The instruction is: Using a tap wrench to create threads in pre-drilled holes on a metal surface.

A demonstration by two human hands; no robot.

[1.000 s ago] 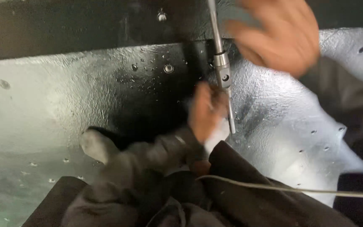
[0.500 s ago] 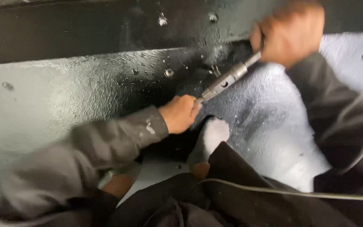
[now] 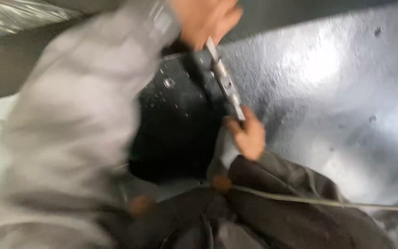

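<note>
nearest the camera, dark, soft folds of work clothing (image 3: 300, 216) fill the bottom of the view, crossed by a thin pale cord (image 3: 328, 201) running off to the right. just beyond, the right hand (image 3: 250, 138), coming out of a dark sleeve, curls its fingers about the lower end of a slim metal tool (image 3: 226, 87), thumb and fingertips pinching at its tip; blur hides how firmly. the tool slants up and to the left from there, over the right edge of a dark, wet-looking recess (image 3: 176, 133) speckled with pale drops and one small round stud (image 3: 168, 83). it is a straight, jointed bar of bright steel. by its look it is rigid, fairly light for its length, smooth and likely slick where damp. it is best gripped at the far end for leverage and steadied at the near tip, as here. to the right spreads a rough, glossy grey coated surface (image 3: 346, 92), hard and pitted, catching the light. farthest off, the left hand (image 3: 203, 18), at the end of a broad, blurred grey sleeve (image 3: 74, 129), is closed tight around the tool's upper end.
</note>
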